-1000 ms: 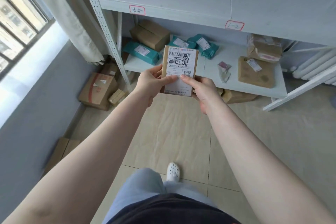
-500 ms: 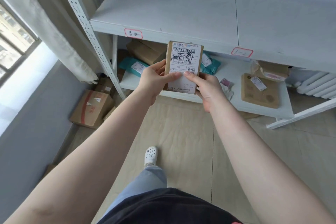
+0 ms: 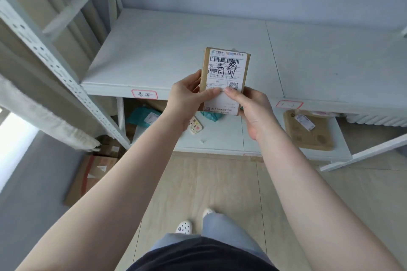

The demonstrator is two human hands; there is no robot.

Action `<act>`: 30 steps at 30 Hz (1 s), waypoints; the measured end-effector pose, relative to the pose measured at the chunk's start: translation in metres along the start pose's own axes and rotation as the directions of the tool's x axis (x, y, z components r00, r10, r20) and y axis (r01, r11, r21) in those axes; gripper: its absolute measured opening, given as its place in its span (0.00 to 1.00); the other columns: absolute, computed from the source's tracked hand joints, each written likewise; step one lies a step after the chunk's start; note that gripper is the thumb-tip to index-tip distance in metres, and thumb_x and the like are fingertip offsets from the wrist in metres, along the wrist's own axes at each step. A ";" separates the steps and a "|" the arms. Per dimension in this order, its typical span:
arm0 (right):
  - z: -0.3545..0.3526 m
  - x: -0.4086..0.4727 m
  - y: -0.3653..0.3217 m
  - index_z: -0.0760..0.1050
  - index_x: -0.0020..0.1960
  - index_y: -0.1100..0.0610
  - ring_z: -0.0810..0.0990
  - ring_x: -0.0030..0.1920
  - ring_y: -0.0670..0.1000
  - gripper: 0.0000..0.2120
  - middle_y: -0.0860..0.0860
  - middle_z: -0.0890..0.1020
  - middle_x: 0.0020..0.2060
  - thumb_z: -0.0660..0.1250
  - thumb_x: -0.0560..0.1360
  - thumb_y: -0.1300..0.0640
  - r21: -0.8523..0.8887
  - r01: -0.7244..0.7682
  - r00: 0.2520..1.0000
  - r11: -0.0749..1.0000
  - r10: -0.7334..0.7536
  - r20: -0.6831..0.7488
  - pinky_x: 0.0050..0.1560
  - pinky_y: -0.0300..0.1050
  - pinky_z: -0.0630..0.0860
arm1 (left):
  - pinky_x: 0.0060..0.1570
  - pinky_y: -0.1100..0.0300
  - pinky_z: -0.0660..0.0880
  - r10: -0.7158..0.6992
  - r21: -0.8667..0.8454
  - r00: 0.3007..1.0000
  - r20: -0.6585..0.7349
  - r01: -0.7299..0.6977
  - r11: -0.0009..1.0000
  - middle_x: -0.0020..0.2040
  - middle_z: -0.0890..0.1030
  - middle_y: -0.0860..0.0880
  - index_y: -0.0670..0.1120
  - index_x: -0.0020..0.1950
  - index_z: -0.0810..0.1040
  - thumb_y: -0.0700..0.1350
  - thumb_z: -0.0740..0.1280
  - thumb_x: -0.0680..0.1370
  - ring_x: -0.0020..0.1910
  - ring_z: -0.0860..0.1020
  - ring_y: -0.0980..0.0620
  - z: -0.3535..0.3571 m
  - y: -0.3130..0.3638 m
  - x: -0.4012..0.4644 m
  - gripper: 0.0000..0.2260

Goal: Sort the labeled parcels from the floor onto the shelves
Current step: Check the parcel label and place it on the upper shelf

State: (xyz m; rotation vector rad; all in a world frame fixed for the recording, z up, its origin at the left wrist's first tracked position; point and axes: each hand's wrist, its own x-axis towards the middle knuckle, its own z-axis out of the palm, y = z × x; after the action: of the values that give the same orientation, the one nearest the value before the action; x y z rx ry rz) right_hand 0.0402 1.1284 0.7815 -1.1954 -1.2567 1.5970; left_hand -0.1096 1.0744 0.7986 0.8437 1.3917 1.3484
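Observation:
A small brown parcel (image 3: 225, 68) with a white shipping label and handwritten black characters is held upright in front of the shelf unit. My left hand (image 3: 186, 99) grips its left edge, thumb on the label. My right hand (image 3: 251, 110) holds its lower right corner. The parcel hovers over the front edge of the white upper shelf (image 3: 167, 50), which carries a red-bordered tag (image 3: 144, 94) on its left section and another tag (image 3: 289, 104) on the right section.
The lower shelf (image 3: 220, 138) holds teal mailers (image 3: 143, 116), a flat brown parcel (image 3: 308, 132) and a small patterned item (image 3: 195, 125). Cardboard boxes (image 3: 92, 174) lie on the floor at the left by a perforated shelf post (image 3: 66, 77) and curtain. My feet stand on beige tiles.
The parcel and both hands have risen from in front of the lower shelf to the upper shelf's front edge. I have stepped closer to the shelf unit.

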 end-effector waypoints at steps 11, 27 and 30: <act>0.003 0.061 -0.046 0.81 0.48 0.52 0.86 0.51 0.51 0.13 0.49 0.87 0.48 0.78 0.65 0.54 -0.071 0.083 0.990 0.994 -0.074 0.118 0.58 0.52 0.79 | 0.54 0.54 0.81 0.133 0.040 0.989 -0.072 -0.130 0.991 0.59 0.84 0.48 0.44 0.70 0.76 0.36 0.78 0.68 0.58 0.83 0.50 -0.007 0.035 0.059 0.31; 0.037 0.005 -0.095 0.78 0.48 0.50 0.85 0.47 0.43 0.15 0.45 0.86 0.45 0.79 0.65 0.53 -0.204 0.253 0.964 0.946 -0.230 0.131 0.54 0.46 0.80 | 0.56 0.54 0.80 0.237 0.216 0.969 -0.071 -0.217 0.952 0.61 0.80 0.50 0.46 0.64 0.74 0.42 0.81 0.65 0.59 0.80 0.51 -0.044 0.086 0.013 0.30; 0.044 -0.015 -0.112 0.77 0.47 0.49 0.85 0.46 0.41 0.13 0.42 0.86 0.42 0.78 0.66 0.53 -0.205 0.288 0.953 0.935 -0.258 0.161 0.50 0.40 0.80 | 0.56 0.53 0.80 0.271 0.245 0.962 -0.033 -0.255 0.935 0.61 0.80 0.51 0.48 0.63 0.74 0.44 0.81 0.64 0.58 0.80 0.55 -0.052 0.105 -0.003 0.30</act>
State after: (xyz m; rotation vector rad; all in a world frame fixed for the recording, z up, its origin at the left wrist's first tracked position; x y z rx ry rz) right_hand 0.0035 1.1283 0.8972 -1.0067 -1.6501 1.3715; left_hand -0.1740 1.0707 0.8968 1.1898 1.5559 1.4378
